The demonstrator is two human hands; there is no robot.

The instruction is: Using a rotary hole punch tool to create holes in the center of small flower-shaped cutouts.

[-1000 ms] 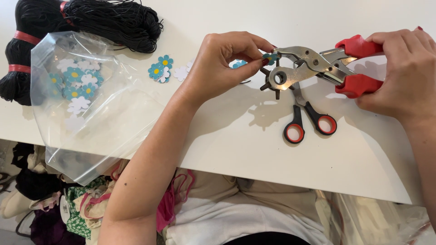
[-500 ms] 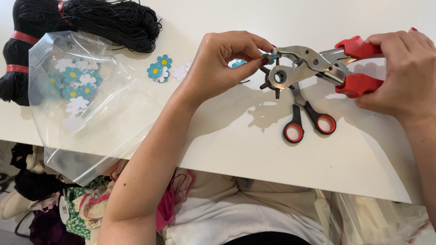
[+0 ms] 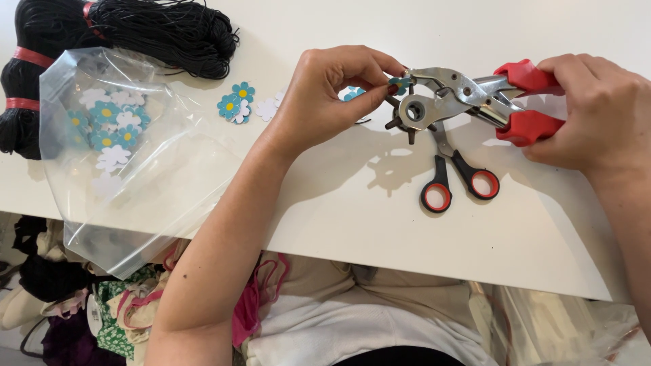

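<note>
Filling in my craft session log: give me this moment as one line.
left hand: pinches blue flower in punch mouth | right hand: grips red-handled hole punch | scissors: on table

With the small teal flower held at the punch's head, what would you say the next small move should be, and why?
Probably squeeze the red handles of the metal revolving hole punch with the right hand. The left hand already pinches the small teal flower cut-out in the punch's jaws, and the handles look spread.
</note>
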